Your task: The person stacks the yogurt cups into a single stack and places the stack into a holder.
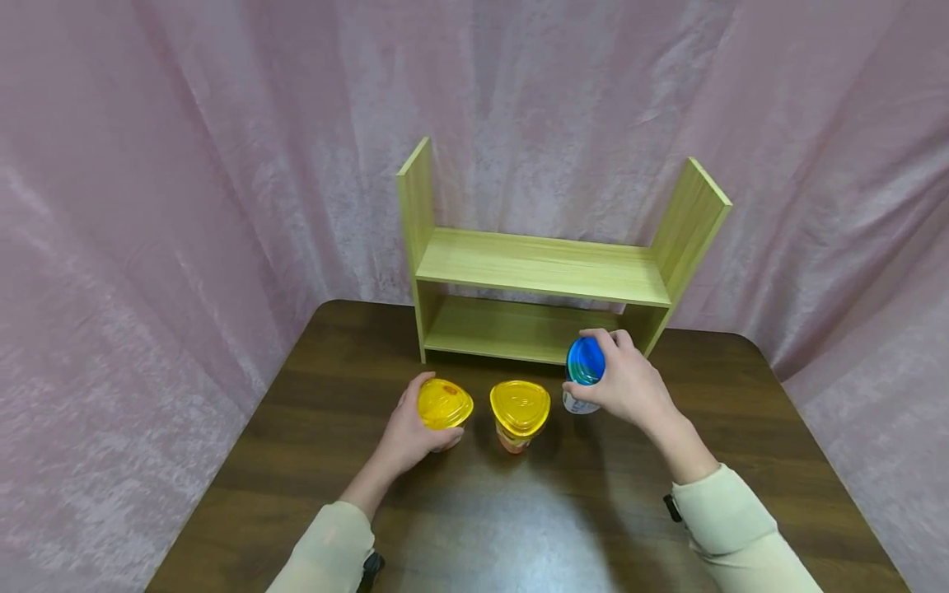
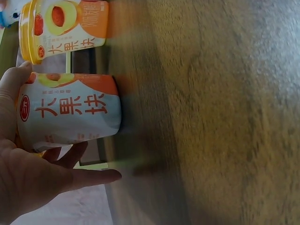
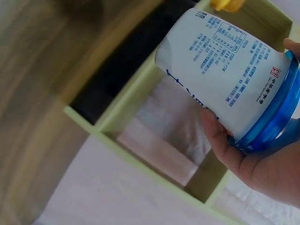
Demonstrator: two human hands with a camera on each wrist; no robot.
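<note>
My left hand [image 1: 411, 436] wraps the sealed yellow-lidded cup [image 1: 445, 405] on the table [image 1: 296, 461], my right hand [image 1: 630, 383] grips the blue-lidded cup [image 1: 584, 362], tilted, and between them stands a second yellow-lidded cup [image 1: 520, 412], contents hidden.

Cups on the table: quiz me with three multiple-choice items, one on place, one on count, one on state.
1. Where is the middle yellow-lidded cup?
A. on the shelf's top board
B. on the table between the hands
C. in the right hand

2. How many cups have yellow lids?
A. one
B. two
C. three

3. What is the state of the blue-lidded cup?
A. gripped and tilted
B. lying untouched
C. lid off

Answers:
1 B, it stands on the table between the left hand and right hand.
2 B, the head view shows two yellow lids, the other on the left cup.
3 A, the right hand's fingers wrap it, leaning before the wooden shelf.
</note>
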